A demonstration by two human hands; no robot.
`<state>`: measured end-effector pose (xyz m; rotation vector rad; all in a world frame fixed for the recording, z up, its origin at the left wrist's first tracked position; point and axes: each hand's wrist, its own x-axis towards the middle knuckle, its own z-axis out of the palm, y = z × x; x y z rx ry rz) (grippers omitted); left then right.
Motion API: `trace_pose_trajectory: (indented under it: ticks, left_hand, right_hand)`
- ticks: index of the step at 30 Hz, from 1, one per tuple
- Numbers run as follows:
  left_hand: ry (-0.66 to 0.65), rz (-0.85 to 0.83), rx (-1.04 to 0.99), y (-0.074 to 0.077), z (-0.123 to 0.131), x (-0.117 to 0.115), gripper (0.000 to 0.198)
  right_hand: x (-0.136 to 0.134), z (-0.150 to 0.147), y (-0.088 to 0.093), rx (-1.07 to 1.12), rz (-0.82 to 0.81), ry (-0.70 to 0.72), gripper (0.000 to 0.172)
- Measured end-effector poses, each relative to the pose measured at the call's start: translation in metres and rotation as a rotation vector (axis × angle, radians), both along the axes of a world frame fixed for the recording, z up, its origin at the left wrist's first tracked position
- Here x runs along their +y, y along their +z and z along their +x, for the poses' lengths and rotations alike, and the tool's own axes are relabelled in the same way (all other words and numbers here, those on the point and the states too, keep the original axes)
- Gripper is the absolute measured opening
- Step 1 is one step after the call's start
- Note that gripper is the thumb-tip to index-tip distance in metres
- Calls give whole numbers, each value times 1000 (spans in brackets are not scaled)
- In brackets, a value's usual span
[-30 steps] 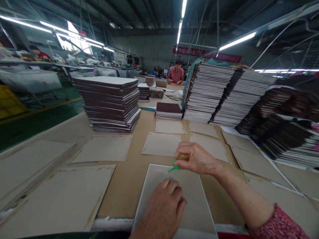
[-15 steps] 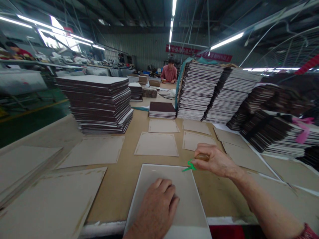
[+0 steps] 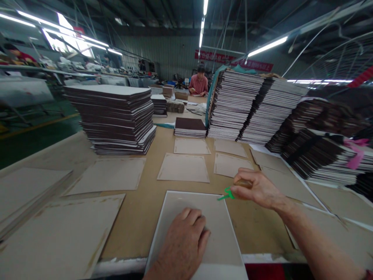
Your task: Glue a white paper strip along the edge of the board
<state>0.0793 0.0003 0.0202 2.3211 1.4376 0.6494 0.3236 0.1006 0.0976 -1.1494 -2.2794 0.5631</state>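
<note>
Landmark: grey board with white border (image 3: pixel 186 202), lying flat at the near table edge, centre.

Left hand (image 3: pixel 183 243): palm down on that board's near half, fingers loosely curled and pressing on it, gripping nothing.

Right hand (image 3: pixel 258 188): hovers off the board's far right corner, fingers clenched round a brown wooden handle (image 3: pixel 243 182). A green tie (image 3: pixel 226 193) sticks out of the fist toward the board. Working end of the tool is hidden, can't tell what it is.

Counts on the brown table (image 3: pixel 145 217):
- 4 small loose grey sheets (image 3: pixel 183 168) just beyond the board, in two rows of two.
- 2 big grey sheets left of the board: one (image 3: pixel 109 175) further off, one (image 3: pixel 61 237) near; plus a low pile (image 3: pixel 26 194) at the far left.
- More grey sheets (image 3: pixel 291 175) right of the board, overlapping; count unclear.
- 1 tall dark-edged stack (image 3: pixel 115 118) beyond the board to the left.
- 1 short dark-topped stack (image 3: pixel 190 127) straight beyond.
- 2 tall leaning stacks (image 3: pixel 250 107) beyond to the right, further slumped stacks (image 3: pixel 326 151) at right; pink ribbon (image 3: pixel 357 153) on one.

One person in a pink top (image 3: pixel 199 83) sits far beyond the board.

Writing: red banner (image 3: pixel 233 60) on the back wall, light characters, too small to read. No legible labels on the boards.
</note>
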Motion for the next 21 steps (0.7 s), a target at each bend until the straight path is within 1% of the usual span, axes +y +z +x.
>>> trace_pose_trajectory:
  ticks: [8, 14, 18, 21]
  left_hand:
    - [-1, 12, -5, -1, 0, -2, 16]
    - [-2, 19, -11, -3, 0, -1, 17]
    - [0, 21, -3, -3, 1, 0, 17]
    - [3, 37, 3, -4, 1, 1, 17]
  right_hand:
    - [7, -41, -2, 77, 29, 85, 16]
    - [10, -72, -11, 188, 18, 120, 11]
    - [8, -85, -21, 313, -48, 84, 10]
    - [5, -89, -31, 476, -150, -13, 12]
